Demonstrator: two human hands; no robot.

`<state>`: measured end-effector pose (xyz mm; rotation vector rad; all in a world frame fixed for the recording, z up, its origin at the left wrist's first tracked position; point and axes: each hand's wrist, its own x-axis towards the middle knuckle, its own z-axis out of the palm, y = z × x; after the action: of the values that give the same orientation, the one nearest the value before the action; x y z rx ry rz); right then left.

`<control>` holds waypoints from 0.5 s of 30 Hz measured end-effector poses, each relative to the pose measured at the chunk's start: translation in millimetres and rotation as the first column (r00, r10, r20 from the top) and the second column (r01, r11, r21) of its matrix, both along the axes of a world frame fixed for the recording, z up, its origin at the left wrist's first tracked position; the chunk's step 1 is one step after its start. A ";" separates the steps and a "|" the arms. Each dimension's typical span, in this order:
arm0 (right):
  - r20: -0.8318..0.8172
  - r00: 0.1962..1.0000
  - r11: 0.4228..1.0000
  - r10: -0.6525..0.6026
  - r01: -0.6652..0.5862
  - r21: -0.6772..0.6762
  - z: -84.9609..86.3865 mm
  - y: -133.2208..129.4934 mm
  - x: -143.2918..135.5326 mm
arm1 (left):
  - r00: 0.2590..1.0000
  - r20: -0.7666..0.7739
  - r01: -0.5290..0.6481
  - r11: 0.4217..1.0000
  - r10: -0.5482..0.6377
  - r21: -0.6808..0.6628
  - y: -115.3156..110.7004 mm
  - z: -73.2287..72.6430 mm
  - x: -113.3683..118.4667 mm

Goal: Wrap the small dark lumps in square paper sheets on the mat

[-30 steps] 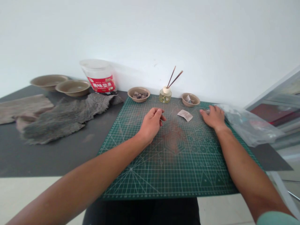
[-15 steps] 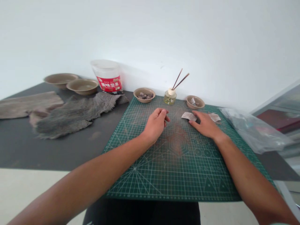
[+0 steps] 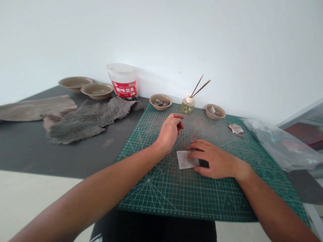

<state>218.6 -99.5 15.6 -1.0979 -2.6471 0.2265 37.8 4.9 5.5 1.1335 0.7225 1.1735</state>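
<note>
Looking pale and flat, paper (image 3: 183, 160) lies partly under the right grip (image 3: 214, 160), fingers apart.

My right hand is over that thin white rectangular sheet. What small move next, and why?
I'd probably bring the bare left hand to the left edge of the thin white rectangular sheet to steady it. The bare right hand covers only its right part, the rest lies exposed over the green gridded cutting mat, and the left hand is nearby with nothing visibly held.
</note>
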 end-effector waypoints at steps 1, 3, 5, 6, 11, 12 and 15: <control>0.013 1.000 1.000 -0.002 0.002 -0.003 -0.1 0.2 -0.8 | 1.000 0.008 0.020 1.000 -0.019 -0.003 -1.2 0.2 0.0; -0.022 0.999 0.999 -0.033 0.034 0.027 -1.2 2.2 0.0 | 0.996 0.033 0.088 0.996 -0.088 -0.003 -4.7 1.2 0.2; -0.148 0.981 0.984 -0.126 0.142 0.106 -2.5 4.4 1.9 | 0.980 0.057 0.192 0.981 -0.192 0.013 -9.5 2.9 0.2; -0.230 0.956 0.965 -0.180 0.218 0.149 -3.0 5.1 2.6 | 0.965 0.064 0.254 0.967 -0.255 0.018 -12.0 3.9 0.0; -0.467 0.845 0.835 -0.261 0.440 0.330 -3.7 4.4 2.4 | 0.847 0.147 0.522 0.852 -0.511 -0.042 -20.3 8.2 -3.9; -0.487 0.835 0.819 -0.257 0.456 0.349 -3.4 3.8 2.1 | 0.828 0.170 0.550 0.833 -0.535 -0.056 -20.8 8.5 -4.9; -0.509 0.816 0.805 -0.274 0.484 0.342 -2.6 2.5 0.7 | 0.773 0.215 0.625 0.775 -0.597 -0.097 -23.0 8.4 -6.3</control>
<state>219.3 -97.1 13.0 -1.2168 -1.8794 -0.2121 31.5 -18.0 13.9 1.0019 0.2601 0.6226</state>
